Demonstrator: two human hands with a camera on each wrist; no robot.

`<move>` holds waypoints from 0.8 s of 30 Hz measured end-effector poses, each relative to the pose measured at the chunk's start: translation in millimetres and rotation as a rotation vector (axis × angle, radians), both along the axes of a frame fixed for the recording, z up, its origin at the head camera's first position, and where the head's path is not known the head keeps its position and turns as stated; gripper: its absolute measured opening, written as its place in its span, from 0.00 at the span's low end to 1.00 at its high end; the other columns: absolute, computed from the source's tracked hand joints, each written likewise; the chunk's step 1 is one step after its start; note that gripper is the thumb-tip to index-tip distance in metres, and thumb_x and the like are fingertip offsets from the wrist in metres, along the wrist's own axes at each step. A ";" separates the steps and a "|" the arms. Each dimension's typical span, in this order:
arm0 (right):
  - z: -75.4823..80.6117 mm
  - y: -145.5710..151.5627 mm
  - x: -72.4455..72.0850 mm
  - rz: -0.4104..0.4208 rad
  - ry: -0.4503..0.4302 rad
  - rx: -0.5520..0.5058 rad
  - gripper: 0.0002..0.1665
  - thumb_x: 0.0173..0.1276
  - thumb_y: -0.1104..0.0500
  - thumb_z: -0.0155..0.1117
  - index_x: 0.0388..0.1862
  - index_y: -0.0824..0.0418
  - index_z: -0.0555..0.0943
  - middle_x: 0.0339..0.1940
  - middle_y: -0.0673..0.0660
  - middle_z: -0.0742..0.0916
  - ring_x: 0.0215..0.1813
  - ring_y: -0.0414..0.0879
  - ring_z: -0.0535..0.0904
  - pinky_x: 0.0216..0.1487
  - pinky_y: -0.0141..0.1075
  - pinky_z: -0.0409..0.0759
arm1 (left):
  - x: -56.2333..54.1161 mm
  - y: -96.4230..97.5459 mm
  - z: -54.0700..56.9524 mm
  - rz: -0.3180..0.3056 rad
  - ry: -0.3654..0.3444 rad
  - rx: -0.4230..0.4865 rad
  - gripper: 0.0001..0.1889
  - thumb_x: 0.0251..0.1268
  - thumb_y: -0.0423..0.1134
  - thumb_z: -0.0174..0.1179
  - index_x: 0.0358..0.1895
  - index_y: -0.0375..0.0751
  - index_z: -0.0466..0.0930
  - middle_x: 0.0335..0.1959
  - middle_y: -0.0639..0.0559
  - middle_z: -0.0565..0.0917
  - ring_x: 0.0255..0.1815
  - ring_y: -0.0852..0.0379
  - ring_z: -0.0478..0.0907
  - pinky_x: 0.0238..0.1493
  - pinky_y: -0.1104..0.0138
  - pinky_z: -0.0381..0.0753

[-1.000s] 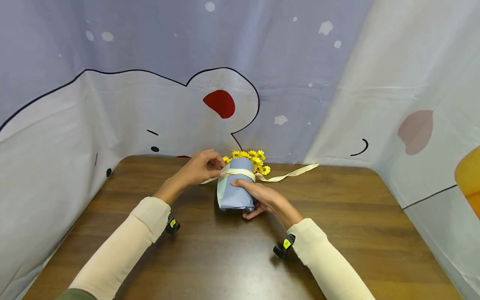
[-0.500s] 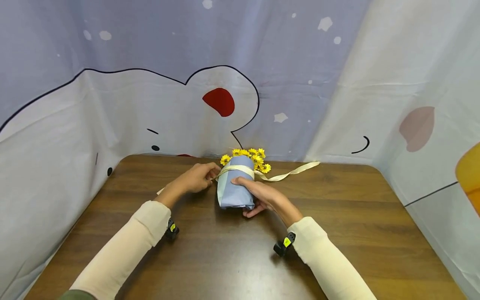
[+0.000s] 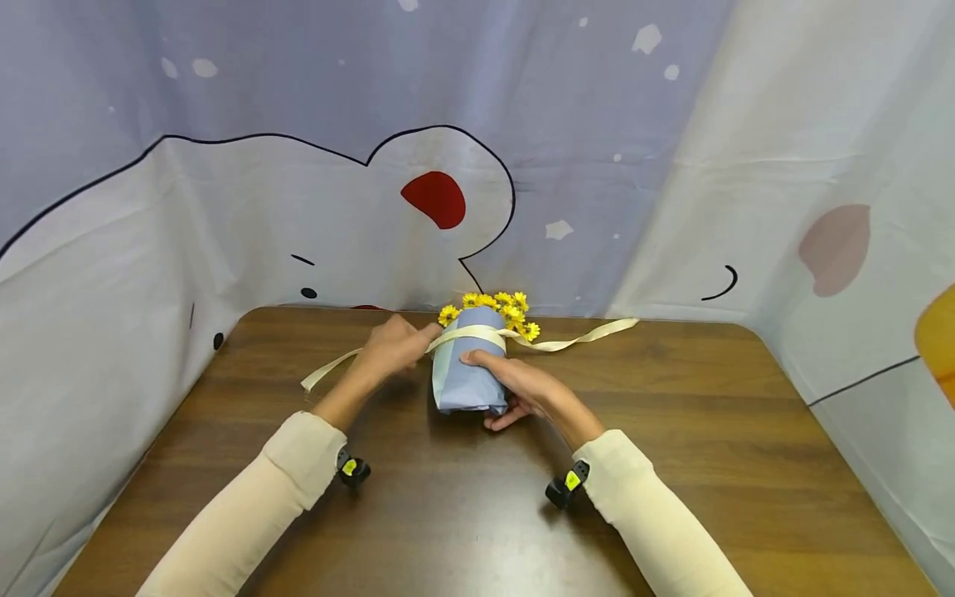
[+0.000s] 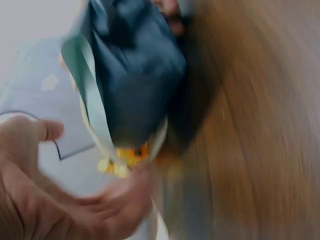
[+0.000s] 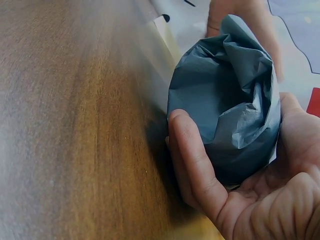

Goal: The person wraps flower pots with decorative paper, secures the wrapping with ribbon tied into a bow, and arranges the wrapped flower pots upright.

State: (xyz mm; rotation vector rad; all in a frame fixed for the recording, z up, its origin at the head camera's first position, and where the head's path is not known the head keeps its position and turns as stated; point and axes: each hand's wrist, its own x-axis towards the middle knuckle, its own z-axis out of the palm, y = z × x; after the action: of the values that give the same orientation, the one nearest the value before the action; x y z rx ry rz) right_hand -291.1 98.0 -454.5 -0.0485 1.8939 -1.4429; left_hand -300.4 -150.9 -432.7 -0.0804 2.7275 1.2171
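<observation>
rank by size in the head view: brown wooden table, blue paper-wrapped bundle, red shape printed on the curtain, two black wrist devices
1. Brown wooden table
2. Blue paper-wrapped bundle
3. Red printed shape
4. Left black wrist device and right black wrist device: too alike to rank

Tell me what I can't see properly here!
Head view: any stems of the yellow flowers, hidden by blue wrapping paper.
Head view: part of the cream ribbon, hidden by the left hand.
Left wrist view: that hand's fingertips, blurred; whether they hold ribbon is unclear.
Head view: orange backdrop shape, cut off by the right edge.
</observation>
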 end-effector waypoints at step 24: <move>13.7 15.9 -4.3 0.061 0.102 0.156 0.49 0.76 0.21 0.63 0.55 0.68 0.83 0.36 0.66 0.92 0.29 0.51 0.92 0.35 0.42 0.94 | -11.8 31.0 -23.0 -0.068 -0.475 0.416 0.48 0.73 0.78 0.60 0.75 0.37 0.74 0.55 0.41 0.87 0.48 0.46 0.89 0.44 0.52 0.95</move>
State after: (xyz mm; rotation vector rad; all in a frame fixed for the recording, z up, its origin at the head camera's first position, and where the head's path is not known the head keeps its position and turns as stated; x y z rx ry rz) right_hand -295.3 114.0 -440.8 -0.1056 2.0644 -1.2697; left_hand -312.2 -119.9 -455.6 -0.1972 2.0248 1.4914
